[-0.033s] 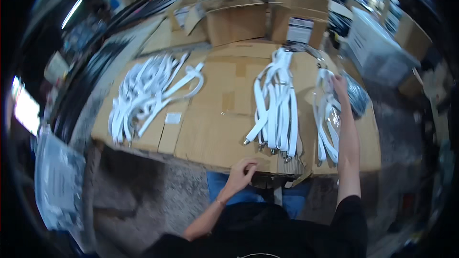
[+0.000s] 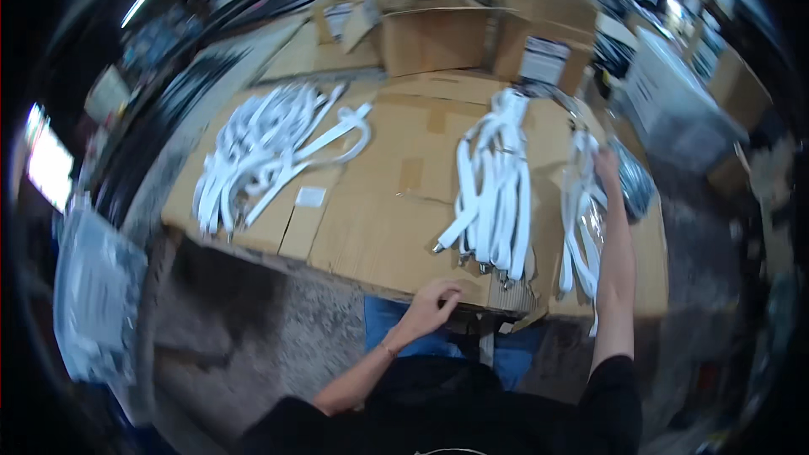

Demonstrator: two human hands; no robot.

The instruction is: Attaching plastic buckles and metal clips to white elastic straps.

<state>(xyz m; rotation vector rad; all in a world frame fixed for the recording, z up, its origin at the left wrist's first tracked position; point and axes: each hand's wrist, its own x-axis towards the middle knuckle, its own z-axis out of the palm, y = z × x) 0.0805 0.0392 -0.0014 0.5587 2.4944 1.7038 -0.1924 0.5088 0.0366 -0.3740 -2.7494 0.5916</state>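
The left hand [image 2: 436, 302] is half-curled, empty, near the cardboard [image 2: 362, 240] edge; the right hand [image 2: 607, 166] is at the rightmost white straps [image 2: 581, 158], grip indeterminable.

On the surface [image 2: 362, 223], there is passage between the left strap pile [image 2: 271, 122] and the middle strap bundle [image 2: 502, 194]; cardboard boxes [image 2: 434, 44] block the far side.
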